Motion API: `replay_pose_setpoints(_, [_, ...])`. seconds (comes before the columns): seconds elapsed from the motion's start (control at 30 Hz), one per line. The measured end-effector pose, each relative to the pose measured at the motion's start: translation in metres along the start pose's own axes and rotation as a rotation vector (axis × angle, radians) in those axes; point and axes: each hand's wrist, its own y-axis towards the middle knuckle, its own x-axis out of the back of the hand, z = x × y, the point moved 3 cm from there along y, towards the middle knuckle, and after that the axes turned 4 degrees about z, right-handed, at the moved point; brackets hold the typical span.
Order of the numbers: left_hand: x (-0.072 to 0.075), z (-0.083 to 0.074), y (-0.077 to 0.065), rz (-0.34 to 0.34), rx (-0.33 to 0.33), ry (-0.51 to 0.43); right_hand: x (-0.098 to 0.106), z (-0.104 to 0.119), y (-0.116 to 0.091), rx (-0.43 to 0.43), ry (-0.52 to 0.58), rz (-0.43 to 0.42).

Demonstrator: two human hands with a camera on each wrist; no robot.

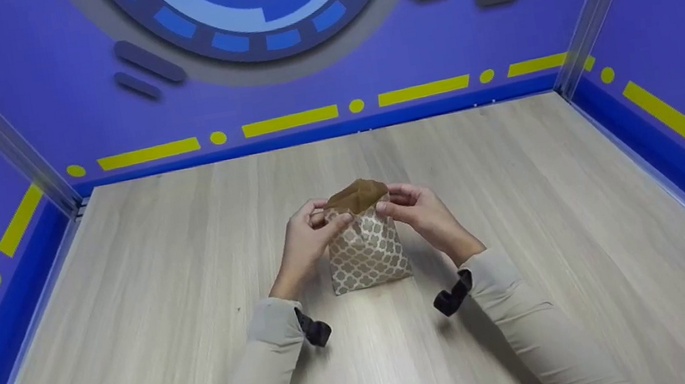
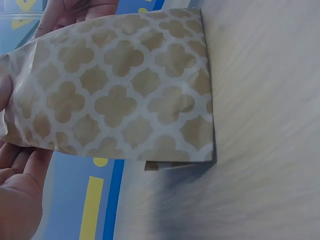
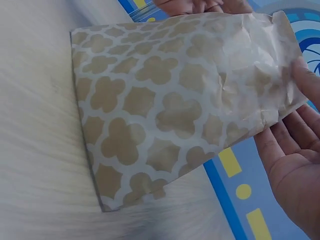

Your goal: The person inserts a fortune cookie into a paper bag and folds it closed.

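A brown paper bag (image 1: pixel 367 253) with a white quatrefoil print stands on the table between both hands, its mouth at the top showing plain brown inside. The left hand (image 1: pixel 306 235) pinches the rim at the left, thumb on the front and fingers behind. On the right side the right hand (image 1: pixel 425 214) grips the rim the same way. In the left wrist view the bag's printed front (image 2: pixel 125 90) reaches down to the tabletop. Creases run across the upper part of the bag (image 3: pixel 240 75) in the right wrist view. The bag's lower inside is hidden.
The light wood table (image 1: pixel 157 283) spreads out around the bag. Blue-purple panels (image 1: pixel 55 72) with yellow marks wall it at the back and both sides. Black wrist cameras (image 1: pixel 316 330) sit at both cuffs, close over the tabletop.
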Motion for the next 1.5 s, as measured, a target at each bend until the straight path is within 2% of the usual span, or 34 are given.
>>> replay_pose_setpoints(0.2, [0.0002, 0.0017, 0.0015, -0.046, 0.004, 0.02, -0.0019, -0.0009, 0.0004, 0.008, -0.016, -0.043])
replay_pose_setpoints(0.5, [0.0008, 0.0015, 0.001, -0.053, 0.055, -0.005, -0.0014, -0.003, 0.001, -0.016, -0.057, -0.076])
replay_pose_setpoints(0.8, [0.0019, 0.0037, -0.0003, -0.099, 0.01, 0.01, -0.0004, -0.004, 0.0014, -0.002, -0.07, -0.116])
replay_pose_setpoints(1.17, [0.0046, 0.0053, -0.0001, -0.054, -0.011, 0.018, 0.0019, -0.0065, 0.0017, 0.018, -0.099, -0.121])
replay_pose_setpoints(1.2, [0.0045, 0.0026, -0.0013, -0.055, -0.009, 0.023, 0.0023, -0.0068, 0.0017, 0.023, -0.102, -0.117])
replay_pose_setpoints(1.5, [0.0084, 0.0095, 0.0011, -0.033, -0.021, 0.03, 0.0032, -0.0069, 0.0025, 0.052, -0.073, -0.054])
